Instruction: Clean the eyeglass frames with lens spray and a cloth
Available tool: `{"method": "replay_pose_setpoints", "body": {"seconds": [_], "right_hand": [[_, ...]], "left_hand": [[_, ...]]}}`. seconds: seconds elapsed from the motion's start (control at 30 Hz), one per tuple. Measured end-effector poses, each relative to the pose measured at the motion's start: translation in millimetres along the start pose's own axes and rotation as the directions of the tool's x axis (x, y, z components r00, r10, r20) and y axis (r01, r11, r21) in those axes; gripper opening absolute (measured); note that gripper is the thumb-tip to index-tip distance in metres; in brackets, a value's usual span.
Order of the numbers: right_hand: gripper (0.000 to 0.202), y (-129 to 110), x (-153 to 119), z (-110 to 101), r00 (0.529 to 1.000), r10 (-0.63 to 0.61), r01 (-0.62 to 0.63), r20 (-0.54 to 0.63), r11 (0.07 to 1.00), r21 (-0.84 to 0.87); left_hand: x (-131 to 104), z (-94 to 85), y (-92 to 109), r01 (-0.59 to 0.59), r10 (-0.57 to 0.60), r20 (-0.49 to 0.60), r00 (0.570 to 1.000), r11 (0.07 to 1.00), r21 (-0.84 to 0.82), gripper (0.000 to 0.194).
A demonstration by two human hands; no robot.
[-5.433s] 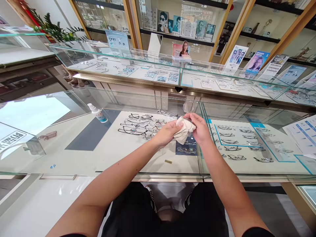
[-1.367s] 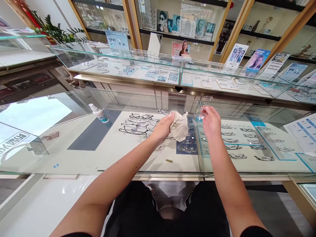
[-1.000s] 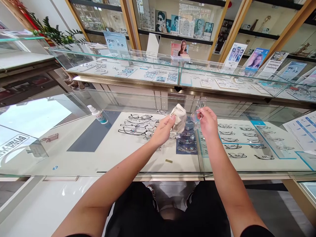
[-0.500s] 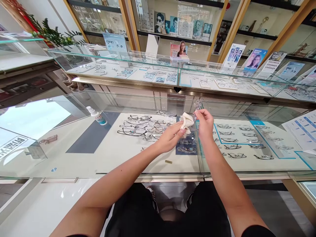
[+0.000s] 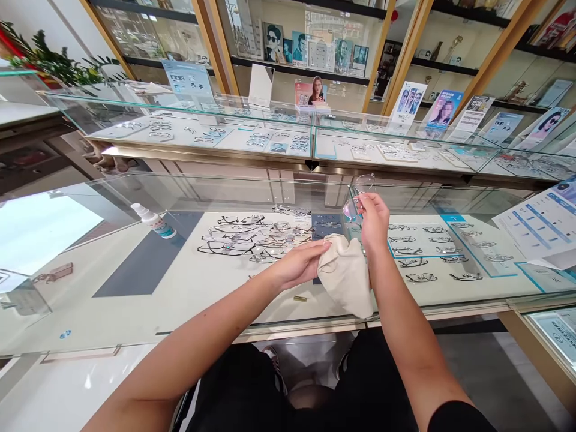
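At centre, the left hand pinches a cream cloth; the right hand pinches thin-rimmed eyeglasses, best held lightly.

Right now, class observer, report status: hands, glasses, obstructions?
Left hand gripping cloth. Right hand holding glasses raised. Cloth hangs below glasses, lenses uncovered.

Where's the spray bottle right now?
In the head view, the spray bottle stands on the left side of the glass counter, beside the rows of glasses and over the dark grey strip.
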State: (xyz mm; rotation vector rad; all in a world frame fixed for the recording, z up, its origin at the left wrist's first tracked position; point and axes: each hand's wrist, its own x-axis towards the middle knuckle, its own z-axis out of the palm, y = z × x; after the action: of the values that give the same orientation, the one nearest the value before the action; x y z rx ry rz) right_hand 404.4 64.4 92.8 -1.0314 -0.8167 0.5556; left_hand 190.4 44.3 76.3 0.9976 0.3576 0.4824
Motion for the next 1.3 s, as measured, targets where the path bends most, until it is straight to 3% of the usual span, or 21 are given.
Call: {"method": "replay_pose_setpoints", "body": {"seconds": [0.07, 0.1, 0.17, 0.23, 0.27, 0.33, 0.47, 0.57, 0.67, 0.73, 0.8, 0.9, 1.03, 1.17, 1.3], "right_hand": [[0.024, -2.0, -0.6, 0.4, 1.000, 0.008, -0.009, 0.014, 1.000, 0.027], [0.024, -2.9, -1.0, 0.6, 1.000, 0.011, -0.012, 0.023, 0.999, 0.041], [0.024, -3.9, -1.7, 0.8, 0.999, 0.013, -0.016, 0.048, 0.998, 0.058], [0.024, -4.1, -2.2, 0.9, 0.997, 0.014, -0.018, 0.078, 0.999, 0.052], [0.024, -4.0, -2.4, 1.0, 0.996, 0.016, -0.020, 0.093, 0.999, 0.046], [0.023, -4.3, -3.0, 1.5, 0.992, 0.019, -0.025, 0.126, 0.999, 0.044], [0.021, -7.5, -4.9, 3.3, 0.977, 0.021, -0.030, 0.213, 0.999, 0.041], [0.018, -10.6, -6.5, 3.5, 0.958, 0.015, -0.028, 0.286, 0.999, 0.043], [0.015, -12.7, -8.2, 1.6, 0.916, 0.008, -0.029, 0.400, 0.998, 0.048], [0.016, -13.9, -9.1, -0.2, 0.877, 0.015, -0.029, 0.481, 0.999, 0.021], [0.020, -15.2, -9.7, -2.0, 0.828, 0.033, -0.028, 0.560, 0.999, -0.018], [0.024, -16.9, -9.7, -4.0, 0.734, 0.058, -0.024, 0.677, 0.998, -0.059], [0.023, -18.0, -9.5, -5.6, 0.635, 0.082, -0.027, 0.768, 0.996, -0.084], [0.021, -19.3, -10.6, -6.2, 0.600, 0.107, -0.052, 0.793, 0.994, -0.094], [0.019, -19.9, -11.9, -6.4, 0.593, 0.127, -0.078, 0.795, 0.992, -0.101]], "left_hand": [[0.1, -0.8, -2.5, -0.018, 0.020, -0.005, 1.000, 0.969, 0.247, 0.044], [-0.3, -1.3, -3.4, -0.037, 0.042, -0.001, 0.999, 0.902, 0.431, 0.044], [-1.4, -2.3, -4.3, -0.100, 0.113, 0.038, 0.993, 0.617, 0.781, 0.039], [-2.0, -3.6, -4.3, -0.164, 0.191, 0.112, 0.975, 0.284, 0.945, 0.035], [-2.0, -4.7, -3.8, -0.187, 0.219, 0.148, 0.964, 0.168, 0.968, 0.034], [-1.2, -7.9, -1.2, -0.211, 0.253, 0.191, 0.948, 0.054, 0.976, 0.037], [0.3, -17.2, 8.7, -0.186, 0.351, 0.152, 0.924, 0.063, 0.981, 0.045], [0.2, -23.3, 15.9, -0.157, 0.498, 0.091, 0.863, 0.091, 0.983, 0.043], [-0.2, -27.3, 20.6, -0.161, 0.700, 0.081, 0.709, 0.049, 0.986, 0.025], [-0.1, -29.5, 23.1, -0.176, 0.792, 0.119, 0.598, -0.014, 0.984, 0.041], [0.0, -31.4, 25.5, -0.186, 0.829, 0.170, 0.533, -0.081, 0.979, 0.067], [0.4, -33.8, 27.8, -0.185, 0.818, 0.223, 0.531, -0.144, 0.972, 0.087], [0.5, -36.1, 27.2, -0.179, 0.796, 0.229, 0.560, -0.153, 0.972, 0.082], [-0.2, -37.7, 25.9, -0.185, 0.814, 0.250, 0.525, -0.178, 0.966, 0.067], [-0.8, -37.9, 26.2, -0.168, 0.821, 0.263, 0.507, -0.206, 0.964, 0.064]]}}
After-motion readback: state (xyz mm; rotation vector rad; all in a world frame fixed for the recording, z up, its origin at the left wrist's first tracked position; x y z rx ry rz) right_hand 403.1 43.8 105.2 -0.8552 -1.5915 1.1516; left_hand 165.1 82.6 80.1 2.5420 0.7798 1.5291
